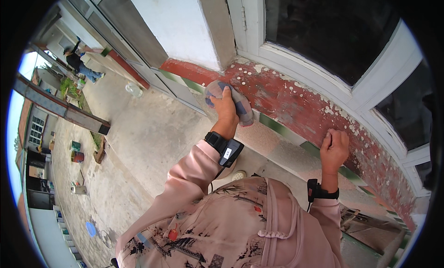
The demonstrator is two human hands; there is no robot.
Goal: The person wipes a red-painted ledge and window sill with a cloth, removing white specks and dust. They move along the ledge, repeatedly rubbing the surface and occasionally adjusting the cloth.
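Observation:
My left hand [225, 107] grips a checked cloth [241, 103] in grey, blue and pinkish tones. The cloth is bunched against the front edge of a red-painted window sill [286, 101], close to the white wall corner. Pale flakes and spots of worn paint mark the sill, mostly along the window frame. Farther right, my right hand [335, 149] rests curled in a fist at the sill's outer edge, with nothing showing in its fingers. Each wrist wears a black strapped device.
White-framed windows [300, 67] rise behind the sill. Below it runs a green-and-white painted band [273, 124]. A concrete yard [138, 143] spreads to the left, with a post [60, 106], buckets [77, 156] and a blue basin [91, 229]. Another person [81, 64] stands at the far left.

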